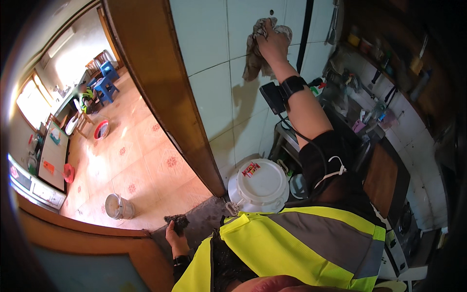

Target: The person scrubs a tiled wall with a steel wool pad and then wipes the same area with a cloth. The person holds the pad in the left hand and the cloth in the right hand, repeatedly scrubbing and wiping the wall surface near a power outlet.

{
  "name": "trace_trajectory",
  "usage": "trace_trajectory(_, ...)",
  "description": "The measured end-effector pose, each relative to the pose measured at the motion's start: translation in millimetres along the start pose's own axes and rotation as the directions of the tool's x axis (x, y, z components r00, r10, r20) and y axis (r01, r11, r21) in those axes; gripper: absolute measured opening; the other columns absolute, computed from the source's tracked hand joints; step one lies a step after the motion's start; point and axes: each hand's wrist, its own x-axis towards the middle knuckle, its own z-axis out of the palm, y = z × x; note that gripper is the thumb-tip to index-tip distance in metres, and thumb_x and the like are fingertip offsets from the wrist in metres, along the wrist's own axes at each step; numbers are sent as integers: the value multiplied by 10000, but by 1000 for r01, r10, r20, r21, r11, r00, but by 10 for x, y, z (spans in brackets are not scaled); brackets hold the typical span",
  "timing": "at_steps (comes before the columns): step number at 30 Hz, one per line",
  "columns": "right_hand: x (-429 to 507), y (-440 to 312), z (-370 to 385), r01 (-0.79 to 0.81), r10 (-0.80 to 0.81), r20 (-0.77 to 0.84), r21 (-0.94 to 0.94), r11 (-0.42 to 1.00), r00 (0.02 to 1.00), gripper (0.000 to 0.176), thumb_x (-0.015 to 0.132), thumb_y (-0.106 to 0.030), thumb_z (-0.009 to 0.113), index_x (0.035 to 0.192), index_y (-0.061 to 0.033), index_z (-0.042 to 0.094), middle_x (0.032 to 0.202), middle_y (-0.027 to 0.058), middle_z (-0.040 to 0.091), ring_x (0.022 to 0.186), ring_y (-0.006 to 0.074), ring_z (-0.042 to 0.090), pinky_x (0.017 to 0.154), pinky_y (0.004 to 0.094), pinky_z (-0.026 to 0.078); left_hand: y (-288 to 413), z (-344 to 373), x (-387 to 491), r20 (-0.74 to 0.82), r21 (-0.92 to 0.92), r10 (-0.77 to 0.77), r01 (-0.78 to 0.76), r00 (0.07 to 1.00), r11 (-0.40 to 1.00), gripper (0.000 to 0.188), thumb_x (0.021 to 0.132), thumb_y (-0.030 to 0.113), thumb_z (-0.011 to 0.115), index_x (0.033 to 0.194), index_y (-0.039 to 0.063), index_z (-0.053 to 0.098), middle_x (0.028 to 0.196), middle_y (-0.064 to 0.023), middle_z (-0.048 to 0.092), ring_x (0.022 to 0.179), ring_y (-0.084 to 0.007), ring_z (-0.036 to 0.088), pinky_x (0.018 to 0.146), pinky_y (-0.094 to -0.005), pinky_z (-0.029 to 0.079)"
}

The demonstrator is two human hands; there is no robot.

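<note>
High on the white tiled wall (208, 33), my right hand (274, 45) presses a crumpled, dirty cloth (251, 67) against the tiles, just below a small dark hole (271, 12). Part of the cloth hangs down from my fingers. Low near the doorway, my left hand (176, 239) grips a dark, rough scouring pad (177, 221). Below the wiped area stands a white lidded bucket (263, 182), with a red wrapper (251, 169) lying on its lid.
A brown wooden door frame (157, 84) borders the wall. Through it, a metal bucket (119, 207) and a red basin (101, 130) stand on the floor, and a person in a vest (86, 98) sits far off. A cluttered counter (350, 109) and wooden board (381, 175) lie right.
</note>
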Motion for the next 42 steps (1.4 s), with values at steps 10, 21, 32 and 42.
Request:
trace_trajectory(10,-413,-866,-198,304,-302,-32,77,950,953,585,733,-154,582,1288,-55,421,734,223,532,742,365,498,639,409,441,-77,-19,-30,-79,-51,48,-52,996,997,99,786,124,597,873,77,591,851,-44,619,782,-207,597,706,-323,485)
trace_trajectory(21,-350,-1012,-294,348,-349,25,44,937,937,577,744,-170,585,1287,-64,419,781,202,501,726,348,498,614,424,441,-87,-377,-85,-204,-19,34,-39,978,999,71,785,127,601,852,103,605,842,-21,619,762,-189,596,676,-323,481)
trace_trajectory(32,90,-1004,-300,333,-331,-87,7,943,939,572,748,-202,593,1270,-38,424,820,236,521,784,378,523,678,443,445,52,-261,-63,-141,-102,78,-93,987,990,61,780,85,597,840,74,589,814,-42,611,754,-193,595,674,-327,500)
trace_trajectory(42,-729,-963,-59,224,-229,17,142,964,973,726,742,-195,563,1348,33,234,865,295,502,812,403,483,745,448,409,11,-512,-182,-163,-121,18,-38,987,992,106,788,94,582,885,55,598,868,-58,624,783,-215,607,722,-339,505)
